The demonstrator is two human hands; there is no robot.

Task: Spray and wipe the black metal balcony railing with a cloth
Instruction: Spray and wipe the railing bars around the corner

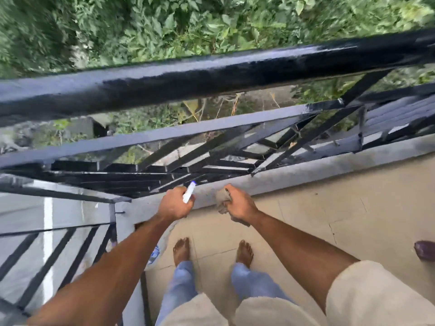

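- Head view: left hand (173,204) grips white spray bottle (189,192).
- Right hand (239,203) clutches grey cloth (223,199).
- Both hands low, near black railing (211,74) base.

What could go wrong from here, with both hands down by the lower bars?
1. The left hand grips the spray bottle right beside the open gaps in the railing; a slip could send it through to the ground below.
2. The bare feet stand on the tiled floor; spray runoff may make it slippery.
3. The right hand holds the cloth bunched close to the bars, so it might snag.
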